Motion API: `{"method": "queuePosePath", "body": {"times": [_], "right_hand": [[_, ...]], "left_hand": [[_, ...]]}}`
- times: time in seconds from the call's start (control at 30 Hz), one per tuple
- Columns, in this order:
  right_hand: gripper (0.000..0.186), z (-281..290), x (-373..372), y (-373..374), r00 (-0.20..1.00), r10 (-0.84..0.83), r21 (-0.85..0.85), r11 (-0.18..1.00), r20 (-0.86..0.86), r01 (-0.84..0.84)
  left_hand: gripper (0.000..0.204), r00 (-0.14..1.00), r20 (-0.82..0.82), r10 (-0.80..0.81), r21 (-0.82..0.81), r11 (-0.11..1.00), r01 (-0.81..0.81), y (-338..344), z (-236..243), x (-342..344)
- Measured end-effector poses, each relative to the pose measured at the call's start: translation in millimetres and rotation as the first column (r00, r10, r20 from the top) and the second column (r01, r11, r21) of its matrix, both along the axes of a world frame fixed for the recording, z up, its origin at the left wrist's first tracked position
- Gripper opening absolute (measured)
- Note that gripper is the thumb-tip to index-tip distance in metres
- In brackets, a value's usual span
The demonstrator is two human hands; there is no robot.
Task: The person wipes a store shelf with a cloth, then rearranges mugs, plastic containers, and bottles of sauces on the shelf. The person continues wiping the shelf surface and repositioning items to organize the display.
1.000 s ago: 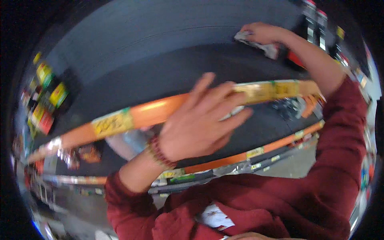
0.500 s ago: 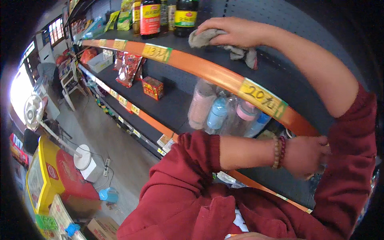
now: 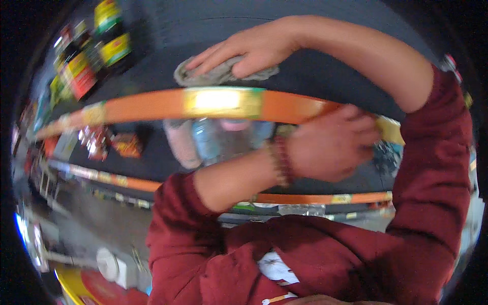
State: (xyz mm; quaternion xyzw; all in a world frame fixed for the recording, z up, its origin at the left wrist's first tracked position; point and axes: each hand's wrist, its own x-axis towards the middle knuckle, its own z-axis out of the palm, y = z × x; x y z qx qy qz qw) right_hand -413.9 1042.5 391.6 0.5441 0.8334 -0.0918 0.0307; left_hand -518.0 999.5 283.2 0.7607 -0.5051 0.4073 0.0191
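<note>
My right hand (image 3: 251, 51) presses a crumpled grey cloth (image 3: 203, 74) against the dark upper shelf (image 3: 325, 76), just behind its orange front strip (image 3: 147, 105). Its fingers lie over the cloth, with the thumb along the near side. My left hand (image 3: 330, 145), with beaded bracelets at the wrist, is in front of the right part of that strip. Its fingers look bent but are smeared by motion, and whether anything is in them cannot be made out.
Dark sauce bottles (image 3: 76, 71) with yellow and red labels stand at the left of the upper shelf. Below are plastic bottles (image 3: 205, 137), a small red box (image 3: 127, 146) and shiny red packets (image 3: 94, 142). A white fan base (image 3: 109, 264) is on the floor at lower left.
My view has swung to the right, so the bottles appear farther left. The right hand and cloth have slid along the shelf. My left hand has risen to the front strip.
</note>
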Motion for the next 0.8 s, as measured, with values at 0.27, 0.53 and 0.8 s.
{"method": "queuePosePath", "body": {"times": [0.27,0.53,0.8], "right_hand": [[0.064,-9,26,-183,0.897,-0.421,-0.014,0.906,-0.134,0.423],[0.061,-8,22,-337,0.6,-0.779,-0.042,0.615,-0.182,0.787],[0.062,-13,20,-370,0.378,-0.925,0.124,0.373,-0.026,0.92]], "left_hand": [[0.036,0.989,-0.132,0.073,0.03,0.997,-0.07,-3,8,-1],[0.035,0.983,-0.114,0.145,0.052,0.989,-0.14,-11,17,-7],[0.033,0.985,-0.081,0.151,0.052,0.988,-0.147,-7,16,-5]]}}
